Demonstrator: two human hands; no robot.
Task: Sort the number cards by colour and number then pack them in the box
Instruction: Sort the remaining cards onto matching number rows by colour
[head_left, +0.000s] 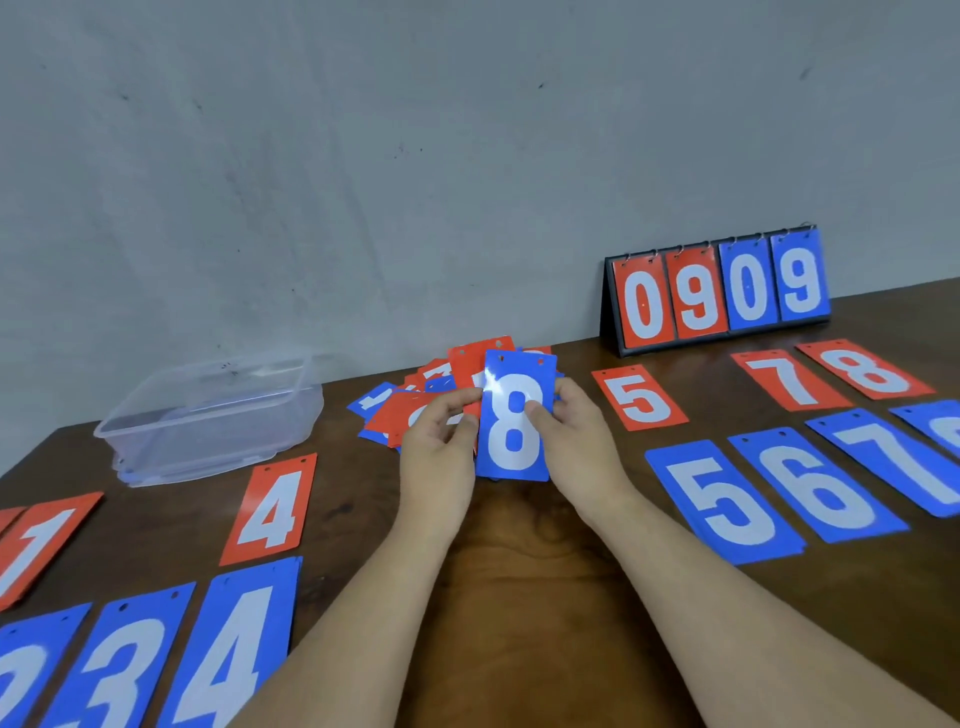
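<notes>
Blue 8 card (514, 421) held in front of loose pile (415, 400). Right hand (571, 436) grip pinches its right edge; left hand (441, 436) grip pinches left edge, maybe others too. Best: left releases; right lays it square, far right of pile.

Box (208, 415) left on table (519, 571), card pile (410, 410) centre behind held card (514, 421), flip scoreboard (717, 291) far right behind card rows (644, 397)

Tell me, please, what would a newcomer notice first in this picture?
The blue 8 card, held up over the middle of the table, catches the eye first. Next comes the flip scoreboard showing 0909, standing at the back right. A clear plastic box sits at the back left.
</notes>
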